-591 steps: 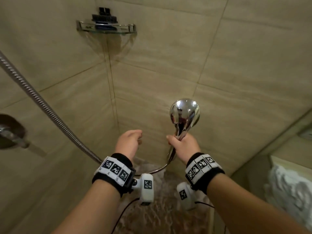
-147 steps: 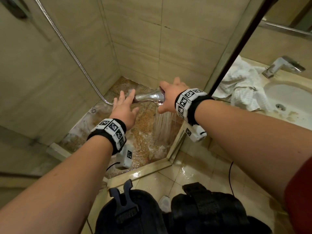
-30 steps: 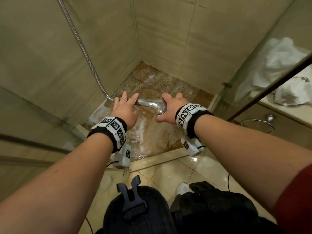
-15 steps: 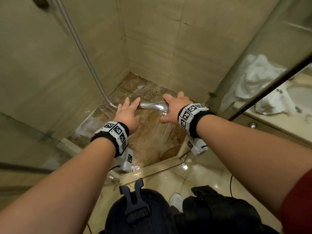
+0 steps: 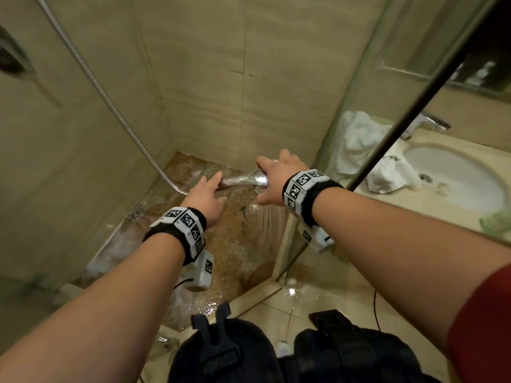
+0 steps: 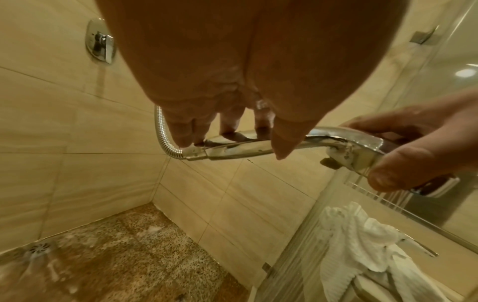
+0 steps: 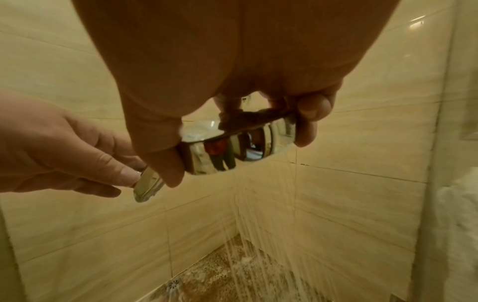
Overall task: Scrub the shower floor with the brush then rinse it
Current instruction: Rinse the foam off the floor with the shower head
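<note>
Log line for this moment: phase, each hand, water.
phase: rinse | left hand: holds shower head handle | right hand: grips its head | water: spraying on shower floor

Glass panel [image 5: 356, 111] close right of shower head [image 5: 249, 179]; tiled wall [image 5: 276, 78] just behind; open room below, down to shower floor [image 5: 235, 244].

head: high, facing down | wrists: close, along fingers (both share shower head [image 6: 336, 147])

You get warm, dim yellowish light throughout; bright ceiling-lamp glints sit on the glass panel [image 6: 465, 72] and the wet tiles [image 5: 290, 291]. Both wrist views bend strongly at the edges, the near palms look soft, and the falling water [image 7: 261, 245] streaks
</note>
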Tool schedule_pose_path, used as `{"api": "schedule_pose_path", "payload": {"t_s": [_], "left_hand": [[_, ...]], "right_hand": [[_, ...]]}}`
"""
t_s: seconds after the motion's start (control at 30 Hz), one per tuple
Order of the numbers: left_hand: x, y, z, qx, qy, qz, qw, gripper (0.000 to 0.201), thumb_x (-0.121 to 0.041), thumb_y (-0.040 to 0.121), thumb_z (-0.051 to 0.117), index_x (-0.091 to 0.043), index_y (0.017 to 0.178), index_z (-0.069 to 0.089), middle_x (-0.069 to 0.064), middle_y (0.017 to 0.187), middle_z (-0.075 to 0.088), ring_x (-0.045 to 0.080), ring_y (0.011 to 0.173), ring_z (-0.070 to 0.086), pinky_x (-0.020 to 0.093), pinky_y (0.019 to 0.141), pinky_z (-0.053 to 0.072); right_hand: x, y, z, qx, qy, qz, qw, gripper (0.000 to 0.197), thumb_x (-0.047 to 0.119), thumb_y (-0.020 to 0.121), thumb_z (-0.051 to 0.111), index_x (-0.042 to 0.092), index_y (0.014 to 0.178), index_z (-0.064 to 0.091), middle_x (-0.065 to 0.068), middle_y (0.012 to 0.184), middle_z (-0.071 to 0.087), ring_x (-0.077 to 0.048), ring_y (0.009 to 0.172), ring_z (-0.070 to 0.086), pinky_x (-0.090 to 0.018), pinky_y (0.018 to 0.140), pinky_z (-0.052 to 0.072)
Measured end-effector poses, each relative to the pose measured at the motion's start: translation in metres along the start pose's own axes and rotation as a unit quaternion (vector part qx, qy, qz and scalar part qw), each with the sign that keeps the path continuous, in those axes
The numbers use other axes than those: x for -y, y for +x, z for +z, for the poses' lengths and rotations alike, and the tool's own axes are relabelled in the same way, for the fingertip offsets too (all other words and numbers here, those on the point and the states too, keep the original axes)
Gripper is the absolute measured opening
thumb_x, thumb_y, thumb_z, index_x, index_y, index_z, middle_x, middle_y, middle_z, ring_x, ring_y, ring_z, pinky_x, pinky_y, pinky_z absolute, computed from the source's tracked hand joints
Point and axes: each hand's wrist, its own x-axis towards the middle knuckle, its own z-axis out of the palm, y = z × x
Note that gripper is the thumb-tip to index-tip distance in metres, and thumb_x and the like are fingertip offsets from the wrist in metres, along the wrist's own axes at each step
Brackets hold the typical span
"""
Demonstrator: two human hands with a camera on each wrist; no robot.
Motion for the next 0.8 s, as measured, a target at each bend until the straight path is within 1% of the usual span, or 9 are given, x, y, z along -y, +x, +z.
{"api": "schedule_pose_path", "payload": {"t_s": [0.1, 0.23, 0.33, 0.4, 0.47, 0.57, 0.6, 0.7, 0.8], "left_hand": [[-0.009, 0.001, -0.002, -0.02, -0.016, 0.008, 1.0, 0.062, -0.035, 0.1, 0.059, -0.032, 0.158, 0.035, 0.005, 0.163, 0.035, 0.025, 0.149, 0.035, 0.042, 0.122, 0.031], [-0.023, -0.005, -0.007, -0.06, -0.029, 0.03, 0.997, 0.058, -0.03, 0.1, 0.064, -0.018, 0.153, 0.045, 0.008, 0.153, 0.049, 0.025, 0.142, 0.044, 0.035, 0.118, 0.033], [-0.034, -0.011, -0.012, -0.083, -0.029, 0.025, 0.996, 0.043, -0.027, 0.099, 0.064, -0.016, 0.14, 0.057, 0.01, 0.139, 0.058, 0.027, 0.127, 0.054, 0.032, 0.104, 0.04], [-0.037, -0.012, -0.013, -0.086, -0.028, 0.018, 0.996, 0.035, -0.027, 0.099, 0.064, -0.017, 0.133, 0.061, 0.01, 0.131, 0.06, 0.028, 0.12, 0.057, 0.031, 0.096, 0.042], [-0.037, -0.012, -0.012, -0.087, -0.025, 0.016, 0.996, 0.031, -0.03, 0.098, 0.065, -0.022, 0.128, 0.062, 0.008, 0.127, 0.06, 0.028, 0.117, 0.058, 0.033, 0.095, 0.043], [-0.032, -0.011, -0.009, -0.09, -0.032, 0.02, 0.995, 0.012, -0.034, 0.096, 0.066, -0.03, 0.107, 0.062, 0.001, 0.116, 0.063, 0.023, 0.104, 0.061, 0.033, 0.084, 0.045], [-0.031, -0.012, -0.008, -0.091, -0.033, 0.019, 0.995, 0.01, -0.034, 0.096, 0.066, -0.03, 0.104, 0.061, 0.001, 0.114, 0.062, 0.02, 0.101, 0.06, 0.032, 0.082, 0.044], [-0.027, -0.014, -0.007, -0.089, -0.03, 0.011, 0.996, 0.009, -0.034, 0.097, 0.065, -0.032, 0.104, 0.06, 0.002, 0.114, 0.062, 0.021, 0.099, 0.06, 0.032, 0.082, 0.044], [-0.02, -0.017, -0.005, -0.094, -0.023, -0.004, 0.995, 0.016, -0.033, 0.098, 0.065, -0.029, 0.113, 0.062, 0.003, 0.118, 0.062, 0.024, 0.104, 0.061, 0.033, 0.086, 0.046]], "right_hand": [[-0.004, -0.001, -0.004, -0.012, -0.004, -0.004, 1.0, 0.073, 0.059, 0.068, 0.078, 0.034, 0.128, 0.044, -0.005, 0.107, 0.03, -0.027, 0.097, 0.037, -0.039, 0.075, 0.036], [-0.007, -0.003, -0.01, -0.023, -0.014, -0.014, 1.0, 0.074, 0.059, 0.069, 0.078, 0.033, 0.129, 0.044, -0.005, 0.107, 0.03, -0.031, 0.106, 0.045, -0.039, 0.077, 0.036], [-0.009, -0.004, -0.015, -0.029, -0.018, -0.021, 0.999, 0.077, 0.059, 0.069, 0.078, 0.034, 0.132, 0.043, -0.007, 0.114, 0.036, -0.032, 0.11, 0.046, -0.04, 0.078, 0.038], [-0.01, -0.005, -0.018, -0.03, -0.022, -0.025, 0.999, 0.081, 0.06, 0.069, 0.078, 0.033, 0.136, 0.041, -0.009, 0.12, 0.038, -0.033, 0.112, 0.045, -0.042, 0.083, 0.042], [-0.011, -0.005, -0.019, -0.031, -0.022, -0.028, 0.999, 0.083, 0.06, 0.069, 0.079, 0.034, 0.138, 0.04, -0.009, 0.12, 0.038, -0.033, 0.112, 0.045, -0.043, 0.087, 0.044], [-0.01, -0.005, -0.017, -0.03, -0.018, -0.035, 0.999, 0.082, 0.058, 0.07, 0.078, 0.035, 0.138, 0.039, -0.006, 0.111, 0.033, -0.031, 0.11, 0.044, -0.042, 0.083, 0.041], [-0.01, -0.004, -0.016, -0.029, -0.017, -0.039, 0.999, 0.081, 0.057, 0.07, 0.077, 0.035, 0.138, 0.039, -0.005, 0.109, 0.031, -0.03, 0.109, 0.044, -0.041, 0.082, 0.04], [-0.009, -0.003, -0.015, -0.024, -0.018, -0.049, 0.998, 0.079, 0.056, 0.071, 0.077, 0.035, 0.137, 0.039, -0.005, 0.108, 0.029, -0.03, 0.106, 0.042, -0.042, 0.084, 0.041], [-0.005, -0.001, -0.013, -0.021, -0.025, -0.068, 0.997, 0.077, 0.055, 0.072, 0.076, 0.033, 0.136, 0.039, -0.006, 0.107, 0.029, -0.029, 0.103, 0.041, -0.043, 0.086, 0.043]]}}
